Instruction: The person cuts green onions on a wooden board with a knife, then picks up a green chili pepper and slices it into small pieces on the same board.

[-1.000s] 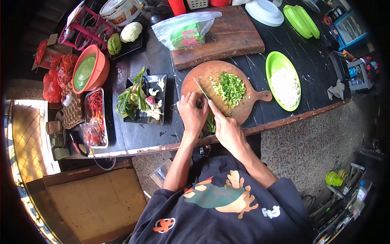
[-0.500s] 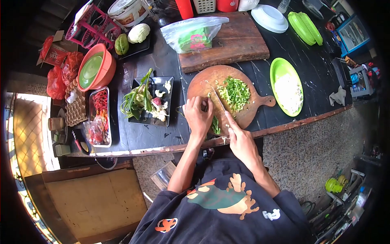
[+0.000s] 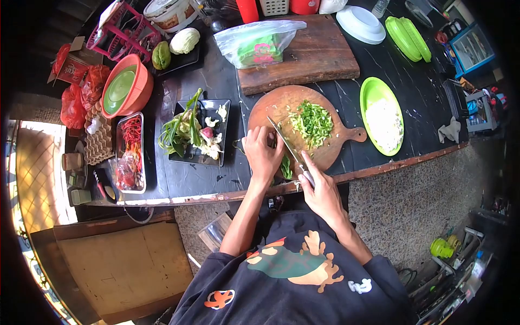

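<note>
On the round wooden cutting board point(image 3: 268, 104), my left hand point(image 3: 263, 154) is closed, its curled fingers pressing down a green leafy stalk point(image 3: 286, 167). Most of that stalk is hidden under the hand; a leafy end shows beside the wrist. My right hand point(image 3: 323, 194) grips the handle of a knife point(image 3: 284, 138), whose blade slants up and left, right beside my left fingertips. To the right of the blade lies a pile of chopped greens point(image 3: 314, 122). Pale chopped bits are scattered around it.
Left of the board, a black square plate point(image 3: 218, 122) bears green stalks and garlic. A green oval dish point(image 3: 370, 86) with white shreds stands at right. Behind sits a thick wooden block point(image 3: 325, 51) with a plastic bag point(image 3: 260, 46). A tray of chilies point(image 3: 131, 146) is farther left.
The knife has shifted left, its tip now closer above my left fingers and its blade at a flatter slant. My right hand has turned slightly; my left hand has hardly moved.
</note>
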`<state>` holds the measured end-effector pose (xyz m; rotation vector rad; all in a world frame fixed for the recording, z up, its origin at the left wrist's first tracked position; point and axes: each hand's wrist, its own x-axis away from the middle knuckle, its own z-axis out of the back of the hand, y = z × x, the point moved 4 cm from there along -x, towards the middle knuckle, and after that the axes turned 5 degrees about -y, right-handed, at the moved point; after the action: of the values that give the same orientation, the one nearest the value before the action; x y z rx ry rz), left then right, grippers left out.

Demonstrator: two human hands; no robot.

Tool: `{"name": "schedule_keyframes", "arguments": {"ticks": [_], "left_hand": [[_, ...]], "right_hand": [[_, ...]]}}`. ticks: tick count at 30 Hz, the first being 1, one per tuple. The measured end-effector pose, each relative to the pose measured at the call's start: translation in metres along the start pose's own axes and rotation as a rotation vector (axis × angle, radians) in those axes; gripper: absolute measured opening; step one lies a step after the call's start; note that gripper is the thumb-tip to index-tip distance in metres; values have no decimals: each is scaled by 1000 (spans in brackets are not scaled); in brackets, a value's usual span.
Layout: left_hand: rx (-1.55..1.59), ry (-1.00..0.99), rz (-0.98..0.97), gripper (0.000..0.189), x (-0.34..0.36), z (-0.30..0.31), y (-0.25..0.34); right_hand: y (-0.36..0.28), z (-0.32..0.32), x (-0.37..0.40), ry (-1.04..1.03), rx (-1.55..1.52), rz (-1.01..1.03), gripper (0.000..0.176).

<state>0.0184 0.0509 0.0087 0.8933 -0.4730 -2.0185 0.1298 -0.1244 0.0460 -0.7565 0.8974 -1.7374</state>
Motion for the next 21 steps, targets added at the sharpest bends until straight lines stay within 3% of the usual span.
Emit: {"name": "schedule_keyframes", "arguments": {"ticks": [3, 7, 9, 13, 16, 18, 21], "left_hand": [[-7, -44, 31, 19, 1, -3, -3], [4, -29, 19, 18, -1, -2, -1], [23, -38, 33, 20, 0, -3, -1], [17, -43, 30, 19, 0, -2, -1], [14, -49, 30, 19, 0, -2, -2], [11, -60, 29, 18, 1, -2, -3], [2, -62, 34, 18, 0, -3, -3]], "right_hand": [[3, -1, 3, -34, -31, -180, 42], [1, 3, -1, 17, -25, -247, 37], [-3, 9, -5, -43, 73, -361, 46], [8, 10, -14, -150, 153, -379, 58], [8, 13, -13, -235, -13, -496, 68], [13, 10, -6, -329, -336, -682, 70], [22, 7, 1, -331, -389, -636, 65]]}}
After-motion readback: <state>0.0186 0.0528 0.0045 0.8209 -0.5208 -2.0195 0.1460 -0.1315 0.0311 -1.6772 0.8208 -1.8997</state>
